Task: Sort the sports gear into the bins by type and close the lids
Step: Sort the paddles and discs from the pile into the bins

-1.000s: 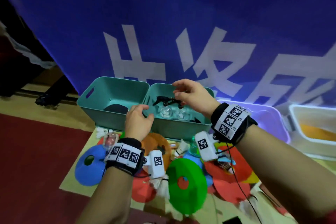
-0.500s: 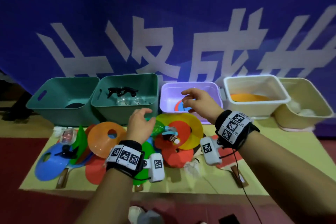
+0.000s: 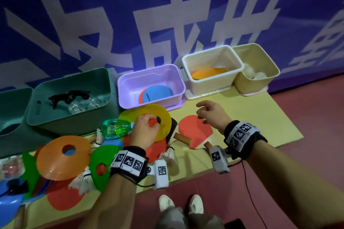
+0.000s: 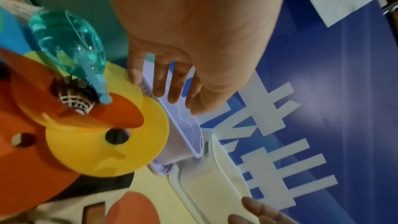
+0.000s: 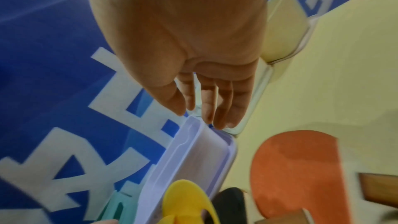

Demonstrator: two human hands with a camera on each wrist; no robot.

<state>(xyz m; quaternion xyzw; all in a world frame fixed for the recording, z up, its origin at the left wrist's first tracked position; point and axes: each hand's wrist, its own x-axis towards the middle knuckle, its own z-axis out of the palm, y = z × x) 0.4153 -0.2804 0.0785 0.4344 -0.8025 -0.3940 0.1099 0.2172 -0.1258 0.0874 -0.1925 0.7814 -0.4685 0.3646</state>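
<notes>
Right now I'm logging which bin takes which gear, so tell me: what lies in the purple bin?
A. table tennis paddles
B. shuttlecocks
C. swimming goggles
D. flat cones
A: the head view shows a blue-faced paddle over a red one on the floor of the purple bin; the goggles are in the green bin beside it.

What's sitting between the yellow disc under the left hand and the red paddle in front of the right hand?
In the head view, a black-faced paddle with a wooden handle lies between the yellow disc and the red paddle.
</notes>
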